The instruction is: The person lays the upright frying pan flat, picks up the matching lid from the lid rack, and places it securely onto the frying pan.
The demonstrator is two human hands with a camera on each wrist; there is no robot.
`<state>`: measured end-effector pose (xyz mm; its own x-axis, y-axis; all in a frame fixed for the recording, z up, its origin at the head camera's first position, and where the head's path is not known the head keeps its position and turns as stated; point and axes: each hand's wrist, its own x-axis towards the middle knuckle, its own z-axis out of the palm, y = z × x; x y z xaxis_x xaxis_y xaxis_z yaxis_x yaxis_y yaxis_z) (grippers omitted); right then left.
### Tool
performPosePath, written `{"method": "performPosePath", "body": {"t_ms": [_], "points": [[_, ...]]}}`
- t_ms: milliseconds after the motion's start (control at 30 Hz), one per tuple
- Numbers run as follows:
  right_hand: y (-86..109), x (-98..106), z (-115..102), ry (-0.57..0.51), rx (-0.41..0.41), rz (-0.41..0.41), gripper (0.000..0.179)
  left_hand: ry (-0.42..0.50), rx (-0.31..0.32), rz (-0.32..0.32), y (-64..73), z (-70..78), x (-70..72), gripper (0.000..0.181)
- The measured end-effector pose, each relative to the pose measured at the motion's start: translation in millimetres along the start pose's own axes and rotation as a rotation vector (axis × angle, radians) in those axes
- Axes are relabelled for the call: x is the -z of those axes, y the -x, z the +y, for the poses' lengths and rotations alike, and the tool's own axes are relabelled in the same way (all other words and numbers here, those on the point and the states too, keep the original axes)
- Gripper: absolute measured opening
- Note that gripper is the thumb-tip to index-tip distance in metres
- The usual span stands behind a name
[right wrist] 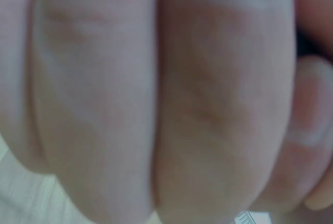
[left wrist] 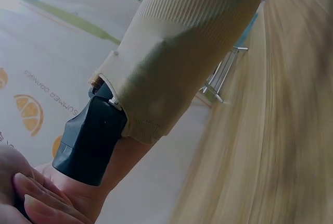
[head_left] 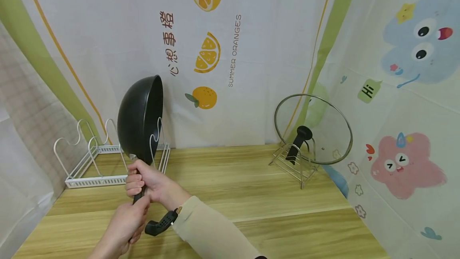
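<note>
Your left grip and right grip both clamp the handle of the black pan, tilted on edge at the right end of the white rack. Well right of that rack, a lid leans in a wire stand.

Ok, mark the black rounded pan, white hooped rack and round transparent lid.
Black rounded pan (head_left: 133, 119): head view, outer wall.
White hooped rack (head_left: 97, 182): head view, front rail.
Round transparent lid (head_left: 323, 125): head view, clear pane.

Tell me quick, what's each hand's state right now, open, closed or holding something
Left hand: closed, holding the black pan low on its handle.
Right hand: closed, holding the same handle, nearer the pan.
</note>
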<state>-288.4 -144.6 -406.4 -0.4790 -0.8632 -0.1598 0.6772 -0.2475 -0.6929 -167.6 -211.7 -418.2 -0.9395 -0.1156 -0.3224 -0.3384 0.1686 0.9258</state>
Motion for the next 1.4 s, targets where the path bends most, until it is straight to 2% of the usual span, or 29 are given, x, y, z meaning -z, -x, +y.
{"method": "performPosePath", "body": {"t_ms": [333,967,1400], "points": [[3.0,-7,-4,0.013,0.005,-0.022,0.052,-0.01,-0.028,0.003,5.6,6.0,0.3,0.051],[3.8,-13,-8,0.032,0.012,-0.053,0.049,-0.068,-0.045,0.036,8.2,9.7,2.9,0.054],[5.8,-19,-12,0.052,0.023,-0.068,0.047,-0.055,-0.059,0.05,11.8,14.3,3.4,0.051]]}}
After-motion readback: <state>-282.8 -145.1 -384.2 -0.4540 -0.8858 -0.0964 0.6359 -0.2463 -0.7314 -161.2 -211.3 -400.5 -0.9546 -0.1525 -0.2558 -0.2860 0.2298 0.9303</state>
